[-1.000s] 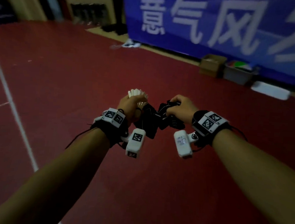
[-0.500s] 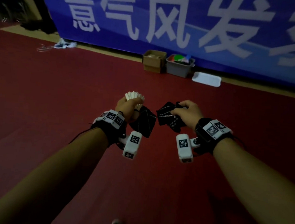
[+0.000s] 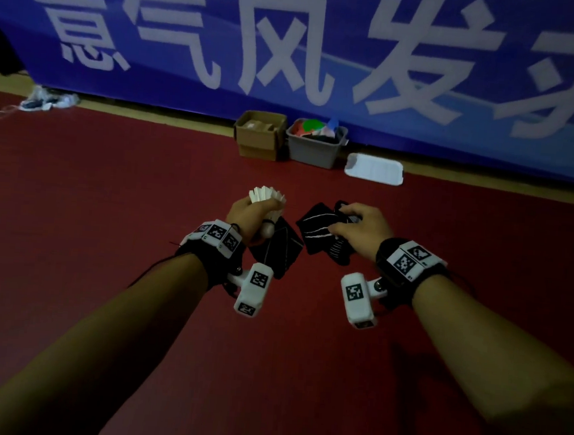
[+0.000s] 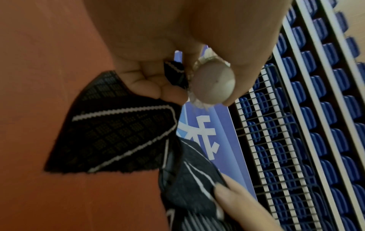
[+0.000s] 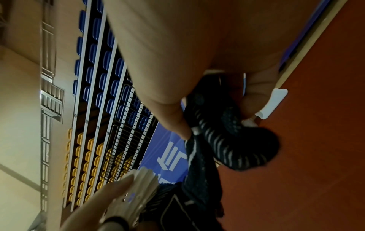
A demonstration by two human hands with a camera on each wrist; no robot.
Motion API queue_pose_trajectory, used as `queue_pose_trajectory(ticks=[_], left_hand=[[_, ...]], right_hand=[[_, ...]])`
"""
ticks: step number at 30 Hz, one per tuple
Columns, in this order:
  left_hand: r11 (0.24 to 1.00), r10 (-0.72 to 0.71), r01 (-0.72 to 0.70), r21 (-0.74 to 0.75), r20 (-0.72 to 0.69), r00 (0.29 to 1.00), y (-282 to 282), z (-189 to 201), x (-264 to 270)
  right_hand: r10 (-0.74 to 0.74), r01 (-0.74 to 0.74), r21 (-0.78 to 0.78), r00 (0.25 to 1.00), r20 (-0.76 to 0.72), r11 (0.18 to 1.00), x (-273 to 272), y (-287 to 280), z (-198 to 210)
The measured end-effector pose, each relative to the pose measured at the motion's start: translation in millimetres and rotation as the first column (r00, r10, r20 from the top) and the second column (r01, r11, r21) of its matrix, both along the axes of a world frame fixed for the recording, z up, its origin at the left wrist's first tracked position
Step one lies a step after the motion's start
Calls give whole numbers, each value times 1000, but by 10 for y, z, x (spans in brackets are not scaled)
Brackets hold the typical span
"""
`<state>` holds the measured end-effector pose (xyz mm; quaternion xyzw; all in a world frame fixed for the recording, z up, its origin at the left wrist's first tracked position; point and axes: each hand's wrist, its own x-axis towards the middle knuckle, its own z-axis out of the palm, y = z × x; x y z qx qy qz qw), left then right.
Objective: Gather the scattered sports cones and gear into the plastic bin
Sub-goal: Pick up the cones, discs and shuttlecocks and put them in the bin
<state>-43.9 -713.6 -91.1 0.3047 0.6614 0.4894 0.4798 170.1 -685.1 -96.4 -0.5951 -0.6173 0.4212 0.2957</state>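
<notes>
Shuttlecocks (image 3: 267, 198), white and feathered, are sitting in the left hand (image 3: 249, 219), whose fingers are curling round them; feathers are fanning out above the fist, and one rounded cork base is poking out below, seen close in the left wrist view (image 4: 213, 83). That same hand is also pinching a black knitted cloth with thin white lines (image 3: 277, 251), which is hanging beneath the fist. Just beside it, the right hand (image 3: 360, 228) is clutching a bundle of dark fabric gear (image 3: 325, 232), some of it striped, with its fingers curling over the top and the loose ends drooping under the palm. Both hands are hovering over a red sports floor (image 3: 105, 237).

Well ahead of the hands, a grey plastic bin (image 3: 315, 147) is standing by the foot of a blue banner with large white characters (image 3: 292, 46). Inside the bin, coloured pieces in red, green and blue are showing above the rim, with something dark beside them; exactly what they are is hard to tell. A white lid (image 3: 373, 169) is lying flat on the floor to the right of the bin. A brown cardboard box (image 3: 259, 132) is standing open to its left, touching or nearly touching it, and its contents are too dim to make out.

Farther left along the banner, a small pale heap (image 3: 47, 100) is lying on the floor, blurred.
</notes>
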Motion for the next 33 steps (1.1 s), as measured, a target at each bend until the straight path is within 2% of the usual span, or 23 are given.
queue_pose_trajectory(ticks=[5, 9, 12, 16, 21, 26, 30, 33], left_hand=[[999, -47, 47, 0, 51, 998, 1316, -6, -33], [995, -102, 102, -8, 18, 995, 2280, -133, -61], [997, -69, 69, -16, -30, 997, 3146, -194, -147], [999, -14, 11, -35, -88, 996, 4225, -65, -295], [997, 57, -63, -40, -134, 989, 5281, 11, -713], [981, 165, -174, -80, -116, 979, 6409, -247, -1200], [987, 105, -118, -113, -112, 988, 7475, -513, -1539], [990, 30, -46, -131, -121, 992, 8318, -557, -1844]], right_hand=[[-36, 36, 13, 998, 56, 999, -6, 1218, 53], [-63, 63, 12, 996, 64, 998, -46, 2317, -116], [-31, 30, 22, 998, 58, 999, -153, 3236, -228], [85, -87, 12, 992, 92, 996, -317, 4445, -194], [188, -193, 14, 967, 175, 981, -717, 5713, -43], [271, -282, 18, 937, 219, 959, -1223, 6799, -164], [272, -293, 36, 920, 282, 955, -1583, 7784, -345], [251, -277, 22, 898, 362, 961, -1823, 8557, -363]])
